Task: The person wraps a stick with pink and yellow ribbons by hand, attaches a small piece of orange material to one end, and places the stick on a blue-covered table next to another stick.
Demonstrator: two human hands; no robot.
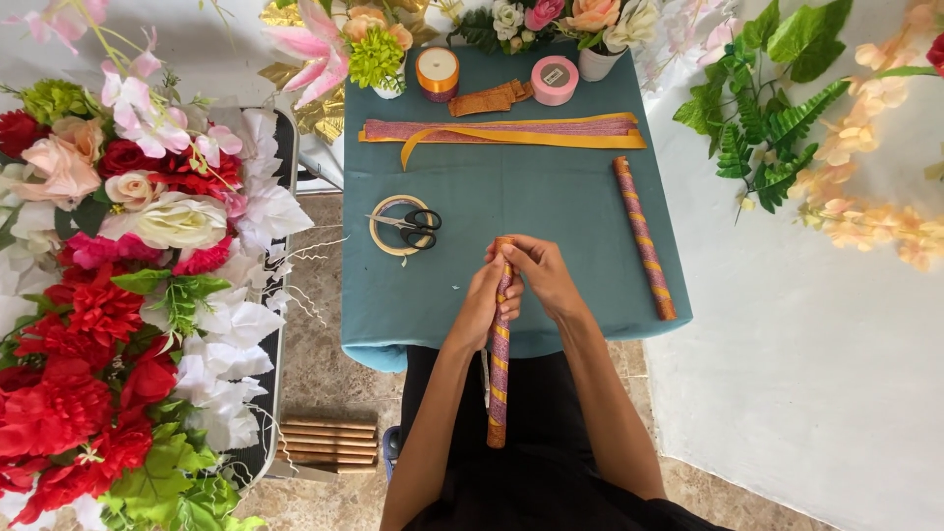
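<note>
Both hands close around one ribbon-wrapped stick (500, 364), held upright over the near edge of the table (580, 285). The left hand (482, 300) grips it from the left, fingers curled round the shaft. The right hand (539, 275) wraps the top end, its fingers folded over the tip. The stick's lower end hangs down in front of the person's dark lap, clear of the table (its banding runs pink and gold in a spiral).

A second wrapped stick (644, 238) lies flat near the right edge of the table, running from about mid-table toward the near right corner, well apart from the hands. Scissors (411, 228) rest across a ring of tape (393, 226) left of centre, near the hands but not touching them. Strips of ribbon (506, 132) lie in a long band across the far half. Behind them, at the far edge, stand an orange spool (438, 71) and a pink spool (555, 79), with a short folded piece of gold ribbon between them.

A bank of artificial flowers (118, 295) fills the left of the view, off the table. A bundle of bare sticks (328, 442) lies on the floor below the near left corner.
</note>
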